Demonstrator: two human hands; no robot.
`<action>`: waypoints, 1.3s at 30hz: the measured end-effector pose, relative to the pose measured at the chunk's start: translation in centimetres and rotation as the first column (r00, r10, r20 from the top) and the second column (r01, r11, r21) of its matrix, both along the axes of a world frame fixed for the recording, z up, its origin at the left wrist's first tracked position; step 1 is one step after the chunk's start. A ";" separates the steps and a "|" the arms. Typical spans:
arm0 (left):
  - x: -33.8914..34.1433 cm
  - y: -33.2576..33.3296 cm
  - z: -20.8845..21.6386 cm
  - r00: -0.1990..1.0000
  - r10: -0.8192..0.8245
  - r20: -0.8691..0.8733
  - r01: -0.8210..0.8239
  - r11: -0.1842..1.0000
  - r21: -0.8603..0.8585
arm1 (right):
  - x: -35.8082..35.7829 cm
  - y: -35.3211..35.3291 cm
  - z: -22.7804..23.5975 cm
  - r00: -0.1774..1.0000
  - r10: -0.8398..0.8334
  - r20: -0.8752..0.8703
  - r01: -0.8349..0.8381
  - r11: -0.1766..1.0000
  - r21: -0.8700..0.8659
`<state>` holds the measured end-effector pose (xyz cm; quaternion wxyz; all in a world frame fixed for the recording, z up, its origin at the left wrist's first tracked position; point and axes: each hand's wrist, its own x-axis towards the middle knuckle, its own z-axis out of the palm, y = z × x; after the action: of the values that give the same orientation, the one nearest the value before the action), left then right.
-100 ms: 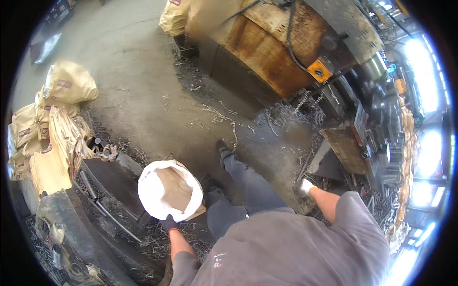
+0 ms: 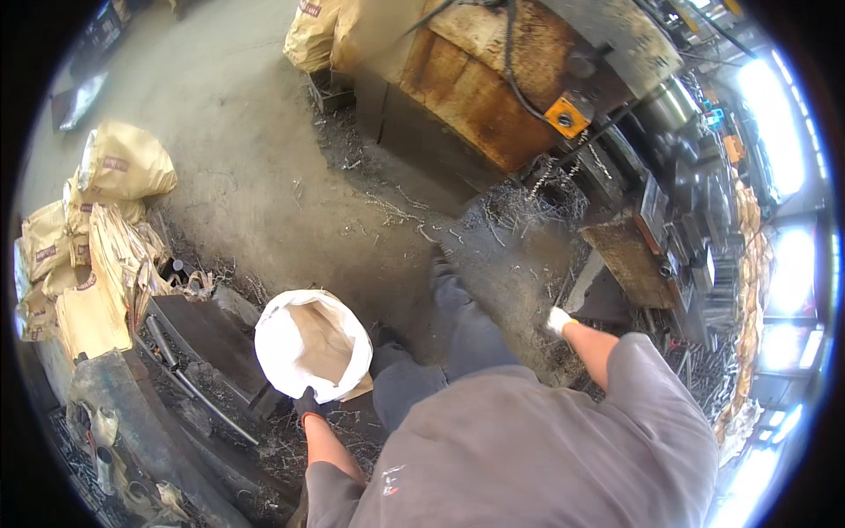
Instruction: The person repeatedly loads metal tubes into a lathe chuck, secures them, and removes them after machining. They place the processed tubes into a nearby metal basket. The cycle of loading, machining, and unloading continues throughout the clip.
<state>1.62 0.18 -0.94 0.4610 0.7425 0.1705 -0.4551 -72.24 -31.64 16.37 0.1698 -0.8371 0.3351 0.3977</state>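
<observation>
A brown paper sack with a white liner folded over its rim stands open-mouthed to the left of my legs. Its brown inside shows through the mouth, and I make out no contents. My left hand, in a dark glove, is closed on the near edge of the rim. Away to the right, my right hand wears a white glove and is held out over the floor beside a slanted metal plate. Its fingers are too small and blurred to read, and I see nothing in them.
Filled paper sacks and a stack of folded sacks lie at the left. Dark metal machine parts run along the near left. A rusty machine stands ahead, with curly metal shavings below it.
My leading leg has shifted forward and slightly right. The view has moved a little; my left hand keeps its hold on the sack's rim, and my right arm stays extended.
</observation>
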 end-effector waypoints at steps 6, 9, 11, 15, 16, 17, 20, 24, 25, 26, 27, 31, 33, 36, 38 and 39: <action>-5.1 -7.7 9.8 0.864 -0.419 0.281 0.129 0.722 0.679 | 2.6 -5.6 7.2 0.970 -0.103 0.221 0.154 0.962 -0.225; -11.6 -13.7 18.8 0.538 -0.677 0.503 0.343 0.720 0.603 | 3.9 -5.3 16.5 0.761 -0.412 0.501 0.516 0.852 -0.084; -16.0 -20.8 23.0 0.443 -0.671 0.595 0.563 0.725 0.398 | 3.8 -5.2 22.8 0.572 -0.577 0.583 0.725 0.688 -0.031; -27.2 -36.6 29.5 0.286 -0.601 0.746 0.880 0.473 0.043 | -1.7 -6.0 34.9 0.217 -0.489 0.845 0.811 0.572 0.123; -30.7 -40.7 30.6 0.314 -0.555 0.770 0.905 0.420 -0.066 | -4.1 -6.5 37.9 0.197 -0.416 0.888 0.812 0.577 0.091; -33.7 -44.4 31.8 0.293 -0.514 0.806 0.909 0.411 -0.068 | -6.6 -6.9 40.6 0.182 -0.309 0.934 0.798 0.601 0.043; -39.3 -54.2 35.4 0.267 -0.385 0.884 0.900 0.428 -0.085 | -15.5 -11.3 48.1 0.268 0.077 0.960 0.752 0.606 -0.258; -43.1 -61.4 38.9 0.100 -0.314 0.944 0.880 0.472 0.064 | -26.6 -20.6 53.1 0.422 0.134 0.897 0.795 0.421 -0.437; -43.5 -62.0 39.2 0.014 -0.307 0.952 0.874 0.466 0.138 | -29.0 -23.0 53.5 0.419 0.053 0.907 0.830 0.383 -0.406; -43.8 -62.6 39.3 -0.002 -0.321 0.947 0.866 0.473 0.161 | -31.1 -25.1 53.7 0.365 -0.020 0.931 0.866 0.373 -0.332; -44.0 -62.9 39.2 -0.015 -0.334 0.943 0.858 0.480 0.184 | -33.1 -26.7 53.6 0.337 -0.038 0.941 0.873 0.388 -0.297; -43.0 -64.9 38.0 0.127 -0.359 0.925 0.823 0.558 0.104 | -37.8 -30.0 52.4 0.202 -0.181 0.962 0.913 0.392 -0.118; -42.3 -66.1 37.7 0.655 -0.442 0.612 0.723 0.601 -0.340 | -39.0 -30.1 52.5 0.257 -0.101 0.961 0.884 0.427 -0.191; -43.8 -65.9 37.5 0.879 -0.433 0.200 0.461 0.664 -0.588 | -40.1 -29.1 53.7 0.191 -0.155 0.969 0.907 0.405 -0.114; -48.0 -64.4 37.7 0.942 -0.297 0.156 0.327 0.718 -0.614 | -40.9 -28.3 55.0 0.174 -0.295 0.940 0.937 0.343 -0.066; -50.4 -62.9 38.2 0.908 -0.362 0.211 0.414 0.695 -0.588 | -41.2 -28.1 55.5 0.193 -0.320 0.928 0.943 0.322 -0.085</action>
<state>-48.81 -62.72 37.24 0.5789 0.5850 -0.1676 -0.5427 -113.41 -59.71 71.89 0.1481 -0.6536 0.6827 -0.2912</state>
